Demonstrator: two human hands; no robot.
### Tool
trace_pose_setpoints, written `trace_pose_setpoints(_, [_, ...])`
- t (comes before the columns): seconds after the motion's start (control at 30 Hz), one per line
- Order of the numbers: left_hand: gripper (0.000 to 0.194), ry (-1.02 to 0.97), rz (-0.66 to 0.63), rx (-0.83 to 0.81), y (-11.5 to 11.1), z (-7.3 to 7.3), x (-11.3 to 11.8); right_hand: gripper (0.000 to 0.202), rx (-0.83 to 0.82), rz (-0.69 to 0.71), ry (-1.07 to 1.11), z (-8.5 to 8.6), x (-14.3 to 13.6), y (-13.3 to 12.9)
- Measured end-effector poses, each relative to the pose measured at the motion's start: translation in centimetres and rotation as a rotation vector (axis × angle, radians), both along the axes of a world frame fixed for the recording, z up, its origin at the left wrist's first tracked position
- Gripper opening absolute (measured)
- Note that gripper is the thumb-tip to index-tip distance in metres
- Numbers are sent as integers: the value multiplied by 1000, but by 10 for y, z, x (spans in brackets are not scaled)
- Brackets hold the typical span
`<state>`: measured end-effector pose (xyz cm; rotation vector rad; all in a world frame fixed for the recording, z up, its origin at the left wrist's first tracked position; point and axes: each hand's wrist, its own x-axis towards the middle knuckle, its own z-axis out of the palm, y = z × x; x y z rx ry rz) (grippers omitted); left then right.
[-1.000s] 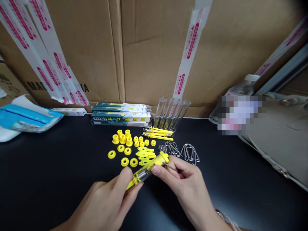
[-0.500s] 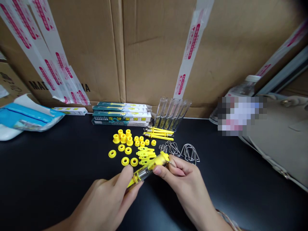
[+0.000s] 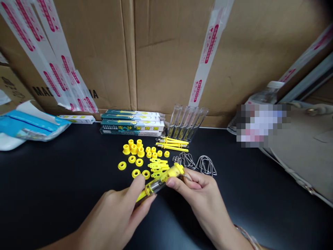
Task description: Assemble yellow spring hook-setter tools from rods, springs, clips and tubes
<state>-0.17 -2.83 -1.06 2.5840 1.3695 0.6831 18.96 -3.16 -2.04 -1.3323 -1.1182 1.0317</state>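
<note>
Over the near part of the black desk [image 3: 52, 187], the left hand [image 3: 111, 211] is closed round a clear tube [image 3: 157, 185], its thumb along the upper side and a finger beneath. The tube slants away from that hand up toward the right one, with yellow parts and a silver cylinder showing inside and a yellow cap [image 3: 178, 168] at its far end. The right hand [image 3: 201, 198] has its fingers curled in and pinches a wire hook [image 3: 186, 177] beside the cap, its thumb up against the tube's end. A bracelet [image 3: 247, 235] circles the right wrist.

Just beyond the tube lie flat yellow tabs [image 3: 159, 166], with yellow rings [image 3: 119, 166], small caps [image 3: 154, 155] and taller yellow sleeves [image 3: 134, 150] to their left. To the right are small springs [image 3: 177, 159], thin bent wires [image 3: 187, 161] and larger wire loops [image 3: 206, 166]. Behind these lie yellow rods [image 3: 173, 141], then a row of see-through tubes [image 3: 185, 123] next to stacked printed boxes [image 3: 131, 122]. Taped cardboard [image 3: 166, 62] rises at the back. A blue packet [image 3: 33, 123] sits at the far left; a plastic bottle [image 3: 269, 95] and a beige bag [image 3: 301, 152] are at the right.
</note>
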Motion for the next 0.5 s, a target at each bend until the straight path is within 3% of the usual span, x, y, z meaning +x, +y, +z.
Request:
trace_pose_setpoints(0.17, [17, -9, 5, -32, 2, 1, 0, 72, 29, 6, -15, 2, 0, -1])
trace_pose_setpoints(0.33, [15, 7, 29, -198, 3, 2, -1, 74, 32, -4, -14, 1, -1, -1])
trace_pose_setpoints(0.5, [19, -48, 16, -346, 0, 3, -3, 69, 137, -34, -187, 0, 2, -1])
